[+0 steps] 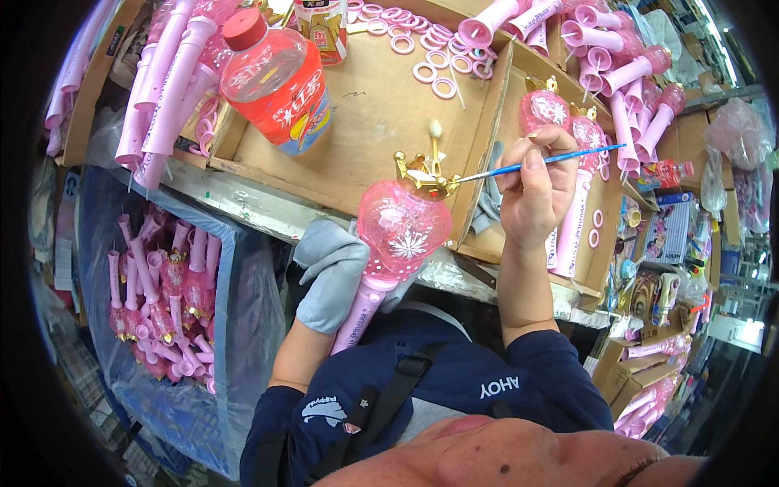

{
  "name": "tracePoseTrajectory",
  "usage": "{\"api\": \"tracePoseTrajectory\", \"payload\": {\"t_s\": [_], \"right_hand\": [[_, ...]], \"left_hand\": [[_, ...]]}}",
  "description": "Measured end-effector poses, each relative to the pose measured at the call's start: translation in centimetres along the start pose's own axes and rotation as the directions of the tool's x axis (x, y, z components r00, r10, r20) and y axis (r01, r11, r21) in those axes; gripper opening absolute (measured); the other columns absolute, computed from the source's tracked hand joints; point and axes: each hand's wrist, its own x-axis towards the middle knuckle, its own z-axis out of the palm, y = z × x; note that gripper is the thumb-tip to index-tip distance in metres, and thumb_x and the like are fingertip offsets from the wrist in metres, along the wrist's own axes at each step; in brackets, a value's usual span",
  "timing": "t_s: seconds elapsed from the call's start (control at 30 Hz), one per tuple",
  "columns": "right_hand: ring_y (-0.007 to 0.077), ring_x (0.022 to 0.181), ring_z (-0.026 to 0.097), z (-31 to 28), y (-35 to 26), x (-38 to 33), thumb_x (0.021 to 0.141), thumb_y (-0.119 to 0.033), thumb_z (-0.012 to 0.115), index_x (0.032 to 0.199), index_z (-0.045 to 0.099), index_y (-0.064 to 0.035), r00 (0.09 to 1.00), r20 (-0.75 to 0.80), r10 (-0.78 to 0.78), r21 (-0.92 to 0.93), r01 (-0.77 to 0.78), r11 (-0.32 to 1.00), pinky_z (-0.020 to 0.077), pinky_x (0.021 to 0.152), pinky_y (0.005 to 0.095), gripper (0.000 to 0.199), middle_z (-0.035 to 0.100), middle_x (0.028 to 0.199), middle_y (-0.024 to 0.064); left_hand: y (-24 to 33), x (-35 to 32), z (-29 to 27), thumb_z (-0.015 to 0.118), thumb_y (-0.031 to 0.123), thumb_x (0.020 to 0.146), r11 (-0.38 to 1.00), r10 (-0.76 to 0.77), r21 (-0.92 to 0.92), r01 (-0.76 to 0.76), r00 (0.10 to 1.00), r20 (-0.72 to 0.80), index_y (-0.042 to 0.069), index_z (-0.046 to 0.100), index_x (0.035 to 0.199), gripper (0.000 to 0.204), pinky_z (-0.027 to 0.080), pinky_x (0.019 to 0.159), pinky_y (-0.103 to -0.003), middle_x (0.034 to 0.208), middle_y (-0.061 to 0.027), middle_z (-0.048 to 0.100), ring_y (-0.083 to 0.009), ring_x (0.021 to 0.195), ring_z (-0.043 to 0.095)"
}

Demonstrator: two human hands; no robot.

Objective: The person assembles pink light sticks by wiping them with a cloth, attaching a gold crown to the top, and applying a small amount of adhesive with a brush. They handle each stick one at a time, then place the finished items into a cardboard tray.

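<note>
The left hand (333,272), in a grey glove, is gripping the pink wand (389,252) by its handle, heart head tilted up. The right hand (535,191) is pinching a blue brush (540,162), its tip touching the gold crown (422,172) on top. A steady wrist and a light touch would serve best here, keeping paint off the pink heart. Beyond, the cardboard desk (373,122) is carrying pink rings (434,69) and a red bottle (276,81); a bag of wands (166,300) is sitting low at the left.

Red-labelled bottle (277,79) upper left — colourful printed boxes (670,228) far right
</note>
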Motion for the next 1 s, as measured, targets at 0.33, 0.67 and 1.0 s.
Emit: {"api": "tracePoseTrajectory", "payload": {"t_s": [0.33, 0.67, 1.0], "right_hand": [[0.0055, 0.059, 0.048, 0.05, -0.22, -0.01, 0.093, -0.005, 0.051, 0.112, 0.045, -0.0023, 1.0, 0.0, -0.007, 0.01, 0.007, 1.0, 0.0376, 0.054, 0.0182, 0.019, 0.054, 0.072, 0.0038], [0.0045, 0.056, 0.046, -0.23, -0.23, 0.24, 0.094, -0.008, 0.05, 0.112, 0.046, -0.0033, 0.999, -0.042, -0.009, 0.038, 0.011, 0.999, 0.0336, 0.05, 0.0173, 0.019, 0.055, 0.071, 0.0028], [0.0045, 0.057, 0.048, 0.05, 0.19, -0.06, 0.094, -0.01, 0.051, 0.114, 0.046, -0.0038, 0.988, -0.055, 0.142, 0.002, -0.142, 0.99, 0.036, 0.052, 0.0174, 0.021, 0.056, 0.074, 0.0028]], "left_hand": [[0.96, 0.16, 0.52, 0.05, 0.006, 0.087, 0.997, -0.049, -0.063, 0.05, 0.999, 0.017, 0.005, 0.05, 0.092, 0.005, 0.043, 0.075, -0.025, 0.09, -0.0062, 0.049, -0.014, 0.083, 0.048], [1.08, 0.26, 0.87, 0.049, 0.006, 0.087, 0.993, -0.064, -0.1, 0.066, 0.998, 0.023, 0.004, 0.052, 0.093, 0.007, 0.044, 0.074, -0.025, 0.09, -0.0059, 0.052, -0.0137, 0.082, 0.05], [1.08, 0.28, 0.9, 0.048, 0.005, 0.086, 0.99, -0.075, -0.121, 0.078, 0.997, 0.029, 0.004, 0.053, 0.095, 0.01, 0.045, 0.073, -0.025, 0.09, -0.0055, 0.055, -0.0133, 0.081, 0.051]]}}
